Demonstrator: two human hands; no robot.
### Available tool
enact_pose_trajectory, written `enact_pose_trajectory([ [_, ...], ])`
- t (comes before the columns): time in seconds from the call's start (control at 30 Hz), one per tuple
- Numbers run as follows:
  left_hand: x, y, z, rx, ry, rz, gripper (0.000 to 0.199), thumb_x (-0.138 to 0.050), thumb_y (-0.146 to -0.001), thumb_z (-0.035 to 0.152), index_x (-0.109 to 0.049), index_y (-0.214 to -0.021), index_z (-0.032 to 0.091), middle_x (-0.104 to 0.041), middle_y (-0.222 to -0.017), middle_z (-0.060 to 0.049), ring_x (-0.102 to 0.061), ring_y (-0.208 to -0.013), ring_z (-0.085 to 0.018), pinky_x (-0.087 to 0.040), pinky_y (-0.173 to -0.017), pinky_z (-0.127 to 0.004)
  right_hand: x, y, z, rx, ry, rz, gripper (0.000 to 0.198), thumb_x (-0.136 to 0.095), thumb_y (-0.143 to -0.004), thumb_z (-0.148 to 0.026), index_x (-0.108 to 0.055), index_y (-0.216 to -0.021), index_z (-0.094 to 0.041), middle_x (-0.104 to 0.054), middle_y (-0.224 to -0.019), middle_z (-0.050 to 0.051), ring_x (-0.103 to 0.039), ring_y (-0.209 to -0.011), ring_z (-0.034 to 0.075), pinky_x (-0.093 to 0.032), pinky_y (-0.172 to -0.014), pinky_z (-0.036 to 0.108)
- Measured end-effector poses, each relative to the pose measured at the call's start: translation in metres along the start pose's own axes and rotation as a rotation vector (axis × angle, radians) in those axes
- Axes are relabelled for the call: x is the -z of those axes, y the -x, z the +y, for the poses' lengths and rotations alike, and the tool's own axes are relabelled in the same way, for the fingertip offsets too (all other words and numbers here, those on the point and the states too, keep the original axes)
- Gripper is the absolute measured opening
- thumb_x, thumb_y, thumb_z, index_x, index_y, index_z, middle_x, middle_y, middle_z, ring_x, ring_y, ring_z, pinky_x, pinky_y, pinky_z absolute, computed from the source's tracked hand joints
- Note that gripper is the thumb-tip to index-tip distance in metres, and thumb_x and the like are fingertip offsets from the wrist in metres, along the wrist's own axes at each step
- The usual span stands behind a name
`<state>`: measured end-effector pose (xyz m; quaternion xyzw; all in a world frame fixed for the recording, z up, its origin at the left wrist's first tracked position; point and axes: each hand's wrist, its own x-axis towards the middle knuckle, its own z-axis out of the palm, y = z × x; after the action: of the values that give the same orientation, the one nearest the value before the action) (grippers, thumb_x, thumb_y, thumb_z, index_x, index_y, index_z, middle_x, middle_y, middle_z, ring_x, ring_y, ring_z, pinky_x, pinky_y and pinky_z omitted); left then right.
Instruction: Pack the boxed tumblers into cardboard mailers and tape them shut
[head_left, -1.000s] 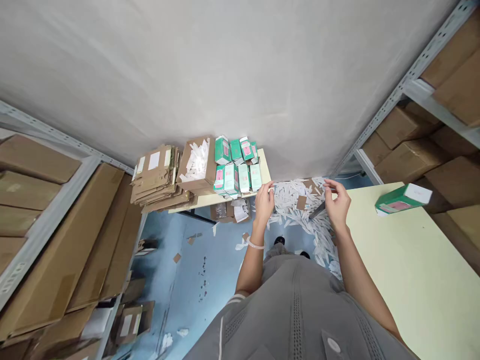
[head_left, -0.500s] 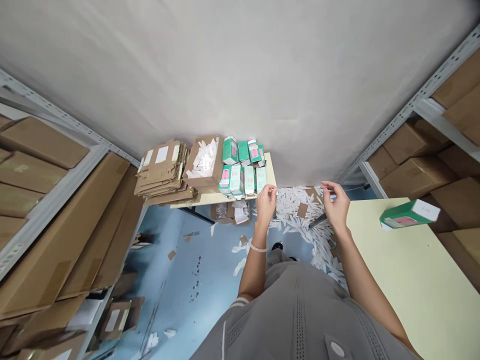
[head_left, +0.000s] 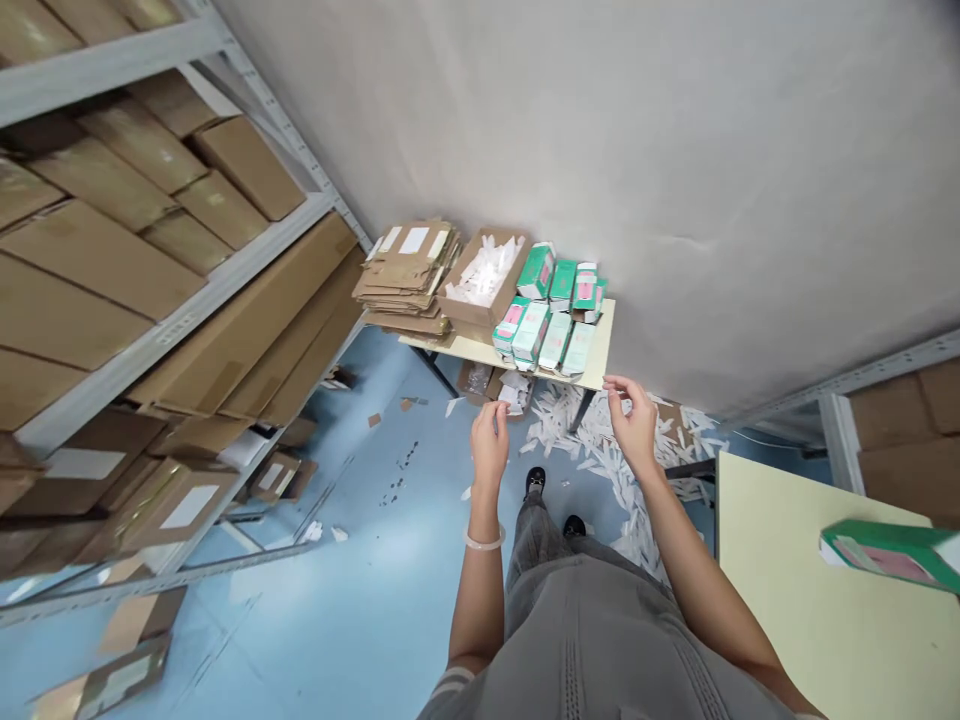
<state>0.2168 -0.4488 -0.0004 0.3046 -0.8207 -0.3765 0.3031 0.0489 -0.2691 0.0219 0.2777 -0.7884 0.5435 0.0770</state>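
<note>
My left hand is raised over the blue floor, its fingers loosely curled with slightly parted tips and nothing visible in them. A pale bracelet circles that wrist. My right hand hangs near the front right corner of the small table, thumb and fingers apart, empty. Several green and white boxes with pink panels stand in two rows on that table, ahead of both hands. Beside them is an open cardboard box full of white paper strips. A stack of flattened cardboard lies at the left end.
On the right, a pale yellow table carries one green box lying down. White paper strips litter the floor. Shelving with brown cartons rises on the left; more cartons are at right. Boxes sit under the small table.
The view has swung left, so the tables and boxes appear farther right. My left hand is lower and my right hand now appears by the small table's corner. Neither has picked anything up.
</note>
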Motion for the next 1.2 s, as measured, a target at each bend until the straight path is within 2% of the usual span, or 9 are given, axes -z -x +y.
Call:
enact_pose_trajectory([
  [0.2,0.034,-0.029,-0.024,-0.024,-0.037,0.137,0.034,-0.036,-0.103,0.039,-0.064,-0.115,0.023,-0.07,-0.115,-0.01,-0.064,-0.11,-0.022,-0.048,-0.097,-0.036,-0.038,-0.024,-0.013,0.041,-0.056,-0.039,0.026,-0.05,-0.093,-0.033,-0.068,-0.109,-0.022,-0.072,-0.106,0.009,-0.067,-0.094,0.024,-0.052,-0.085,0.04],
  [0.3,0.051,-0.063,-0.042,-0.035,-0.042,0.195,0.034,-0.037,-0.103,0.039,-0.063,-0.118,0.022,-0.069,-0.118,-0.011,-0.063,-0.113,-0.022,-0.046,-0.101,-0.037,-0.062,-0.043,-0.015,0.071,-0.054,-0.046,0.03,-0.049,-0.094,-0.033,-0.067,-0.116,-0.022,-0.071,-0.107,0.009,-0.066,-0.095,0.024,-0.052,-0.086,0.04],
  [0.4,0.071,-0.108,-0.069,-0.051,-0.047,0.24,0.034,-0.037,-0.103,0.038,-0.062,-0.12,0.021,-0.068,-0.121,-0.011,-0.061,-0.116,-0.022,-0.045,-0.103,-0.038,-0.098,-0.067,-0.017,0.104,-0.059,-0.025,0.032,-0.049,-0.094,-0.034,-0.067,-0.118,-0.023,-0.071,-0.106,0.008,-0.066,-0.095,0.024,-0.051,-0.089,0.041],
  [0.5,0.094,-0.16,-0.103,-0.07,-0.06,0.264,0.034,-0.038,-0.102,0.039,-0.061,-0.121,0.022,-0.067,-0.122,-0.011,-0.061,-0.117,-0.022,-0.045,-0.104,-0.038,-0.149,-0.095,-0.025,0.139,-0.078,-0.015,0.033,-0.049,-0.094,-0.037,-0.067,-0.118,-0.023,-0.071,-0.104,0.008,-0.066,-0.096,0.024,-0.052,-0.089,0.042],
  [0.63,0.131,-0.235,-0.156,-0.092,-0.077,0.267,0.035,-0.038,-0.102,0.04,-0.06,-0.123,0.022,-0.066,-0.123,-0.012,-0.06,-0.119,-0.022,-0.043,-0.106,-0.038,-0.233,-0.128,-0.047,0.136,-0.102,-0.028,0.033,-0.048,-0.094,-0.038,-0.067,-0.118,-0.024,-0.07,-0.107,0.009,-0.066,-0.099,0.025,-0.052,-0.089,0.041],
  [0.8,0.181,-0.333,-0.224,-0.09,-0.088,0.196,0.034,-0.041,-0.101,0.04,-0.059,-0.122,0.021,-0.064,-0.124,-0.012,-0.059,-0.119,-0.022,-0.043,-0.107,-0.037,-0.339,-0.163,-0.073,0.076,-0.14,-0.061,0.035,-0.049,-0.094,-0.039,-0.066,-0.12,-0.024,-0.068,-0.115,0.01,-0.065,-0.104,0.025,-0.052,-0.093,0.044],
  [0.93,0.21,-0.414,-0.273,-0.047,-0.079,0.148,0.033,-0.046,-0.099,0.04,-0.059,-0.122,0.02,-0.063,-0.124,-0.014,-0.058,-0.121,-0.023,-0.042,-0.108,-0.038,-0.406,-0.19,-0.08,0.016,-0.139,-0.079,0.038,-0.05,-0.094,-0.041,-0.063,-0.125,-0.024,-0.066,-0.122,0.011,-0.064,-0.108,0.026,-0.053,-0.092,0.044],
  [1.07,0.218,-0.487,-0.315,-0.011,-0.045,0.101,0.031,-0.05,-0.097,0.035,-0.057,-0.123,0.02,-0.06,-0.131,-0.015,-0.055,-0.127,-0.024,-0.04,-0.111,-0.038,-0.455,-0.219,-0.071,-0.015,-0.079,-0.108,0.043,-0.049,-0.093,-0.042,-0.06,-0.13,-0.023,-0.064,-0.127,0.013,-0.063,-0.112,0.028,-0.051,-0.096,0.049],
  [1.2,0.204,-0.541,-0.346,0.079,-0.003,0.057,0.028,-0.055,-0.094,0.029,-0.058,-0.119,0.017,-0.061,-0.131,-0.016,-0.054,-0.128,-0.026,-0.038,-0.113,-0.041,-0.494,-0.247,-0.049,-0.029,-0.011,-0.198,0.049,-0.051,-0.091,-0.042,-0.056,-0.135,-0.021,-0.06,-0.135,0.015,-0.061,-0.117,0.03,-0.047,-0.101,0.054],
])
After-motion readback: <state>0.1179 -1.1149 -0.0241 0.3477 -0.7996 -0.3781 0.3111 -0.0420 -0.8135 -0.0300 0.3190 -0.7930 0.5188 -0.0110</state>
